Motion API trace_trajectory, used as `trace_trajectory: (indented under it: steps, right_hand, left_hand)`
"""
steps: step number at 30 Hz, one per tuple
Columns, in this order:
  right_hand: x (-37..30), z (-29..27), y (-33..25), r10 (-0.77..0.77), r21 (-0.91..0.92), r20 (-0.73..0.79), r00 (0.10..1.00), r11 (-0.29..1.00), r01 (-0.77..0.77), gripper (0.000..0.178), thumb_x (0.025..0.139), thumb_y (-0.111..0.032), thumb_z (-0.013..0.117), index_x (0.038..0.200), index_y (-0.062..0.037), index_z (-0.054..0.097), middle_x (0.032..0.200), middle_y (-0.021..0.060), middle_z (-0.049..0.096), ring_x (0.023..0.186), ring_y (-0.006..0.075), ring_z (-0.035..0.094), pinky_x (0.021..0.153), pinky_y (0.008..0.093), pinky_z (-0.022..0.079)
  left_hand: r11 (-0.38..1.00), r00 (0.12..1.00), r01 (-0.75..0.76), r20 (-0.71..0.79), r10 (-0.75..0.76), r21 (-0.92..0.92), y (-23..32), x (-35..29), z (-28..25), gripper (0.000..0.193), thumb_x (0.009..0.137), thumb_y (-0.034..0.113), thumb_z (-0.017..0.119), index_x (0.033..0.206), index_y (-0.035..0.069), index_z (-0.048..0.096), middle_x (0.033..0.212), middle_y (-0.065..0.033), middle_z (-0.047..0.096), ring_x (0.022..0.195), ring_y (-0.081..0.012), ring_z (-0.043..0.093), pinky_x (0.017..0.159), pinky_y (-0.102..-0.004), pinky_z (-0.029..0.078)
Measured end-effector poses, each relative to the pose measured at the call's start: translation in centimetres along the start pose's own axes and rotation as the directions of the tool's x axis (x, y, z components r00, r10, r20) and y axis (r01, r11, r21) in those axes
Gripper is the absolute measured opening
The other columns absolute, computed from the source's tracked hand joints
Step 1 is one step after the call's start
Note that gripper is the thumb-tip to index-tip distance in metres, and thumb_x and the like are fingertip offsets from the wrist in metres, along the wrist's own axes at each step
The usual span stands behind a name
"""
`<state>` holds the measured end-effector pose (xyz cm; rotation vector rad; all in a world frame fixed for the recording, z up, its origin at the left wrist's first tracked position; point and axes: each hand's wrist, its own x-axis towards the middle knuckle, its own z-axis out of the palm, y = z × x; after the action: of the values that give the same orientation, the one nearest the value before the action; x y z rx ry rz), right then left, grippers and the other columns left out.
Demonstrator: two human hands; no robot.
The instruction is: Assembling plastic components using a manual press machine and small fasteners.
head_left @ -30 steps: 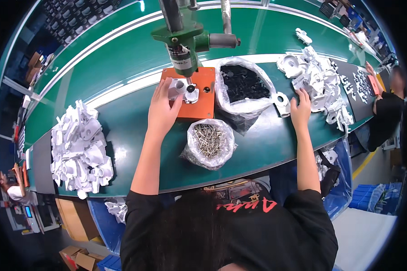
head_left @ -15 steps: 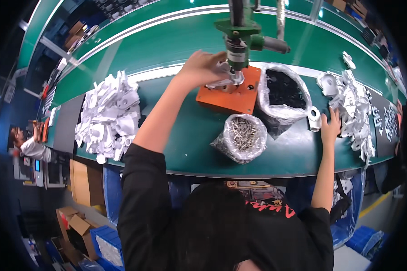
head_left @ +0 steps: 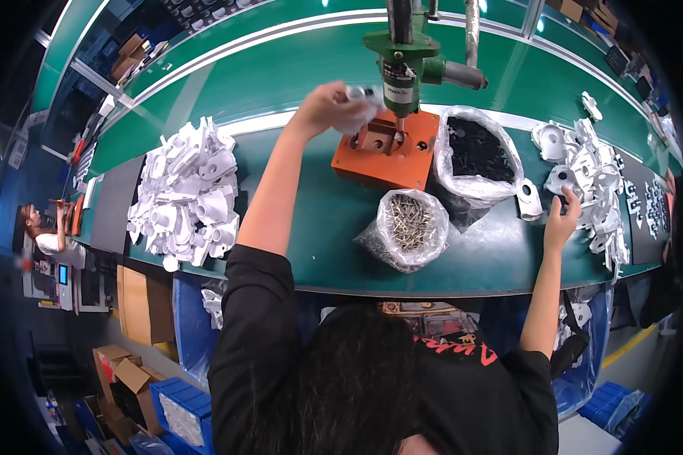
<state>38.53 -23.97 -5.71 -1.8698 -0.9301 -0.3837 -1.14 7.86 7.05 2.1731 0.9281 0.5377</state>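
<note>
Clamping a seemingly light, stiff part, best edge-held, the left hand hovered; the right hand gripped unclearly.

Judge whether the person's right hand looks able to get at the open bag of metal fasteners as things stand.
Probably yes: the right hand is by the white pile, and only bare tabletop seems to lie between it and the open bag.
</note>
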Motion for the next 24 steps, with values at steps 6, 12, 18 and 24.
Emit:
trace_trajectory:
  steps: [6, 12, 18, 24]
  right_hand:
    - [0.0, 0.1, -0.7, -0.037, -0.111, -0.012, 0.999, 0.993, 0.036, 0.037, 0.082, -0.02, 0.067, 0.112, -0.0022, 0.056, 0.102, 0.0099, 0.052, 0.089, 0.0225, 0.046, 0.084, 0.0343, 0.039]
    - [-0.6, 0.5, -0.1, -0.018, -0.243, 0.105, 0.994, 0.969, 0.043, 0.048, 0.079, -0.031, 0.071, 0.115, -0.0036, 0.054, 0.105, 0.0139, 0.05, 0.098, 0.0286, 0.048, 0.086, 0.037, 0.04]
    - [-0.6, -0.4, -1.2, 0.068, -0.332, 0.162, 0.985, 0.943, -0.01, 0.046, 0.077, -0.033, 0.073, 0.104, -0.0005, 0.053, 0.103, 0.017, 0.05, 0.097, 0.0341, 0.049, 0.085, 0.0387, 0.04]
    - [-0.5, -0.1, -0.3, 0.108, -0.337, 0.115, 0.988, 0.939, -0.064, 0.045, 0.076, -0.033, 0.076, 0.093, -0.0008, 0.05, 0.099, 0.0188, 0.045, 0.099, 0.0331, 0.044, 0.086, 0.0372, 0.038]
  left_hand:
    - [0.998, 0.838, 0.048, -0.545, -0.02, 0.036, -5.4, 1.0, 0.0, 0.038, 0.078, 0.018, 0.068, 0.106, -0.002, 0.052, 0.116, -0.0216, 0.053, 0.09, -0.0266, 0.058, 0.076, -0.033, 0.048]
    - [0.99, 0.814, -0.031, -0.572, 0.104, 0.135, -7.4, -2.1, 0.1, 0.054, 0.082, 0.015, 0.067, 0.127, 0.0, 0.04, 0.123, -0.02, 0.049, 0.099, -0.0278, 0.058, 0.084, -0.035, 0.049]
    - [0.932, 0.735, 0.213, -0.676, 0.046, 0.295, -7.1, -12.5, -4.5, 0.038, 0.085, 0.015, 0.061, 0.119, 0.0, 0.051, 0.11, -0.0154, 0.06, 0.103, -0.0247, 0.058, 0.085, -0.0352, 0.047]
    - [0.677, 0.772, 0.61, -0.502, -0.39, 0.411, -9.1, -24.8, -7.7, 0.032, 0.081, 0.018, 0.064, 0.109, 0.005, 0.056, 0.101, -0.0239, 0.052, 0.096, -0.0391, 0.053, 0.085, -0.0414, 0.042]
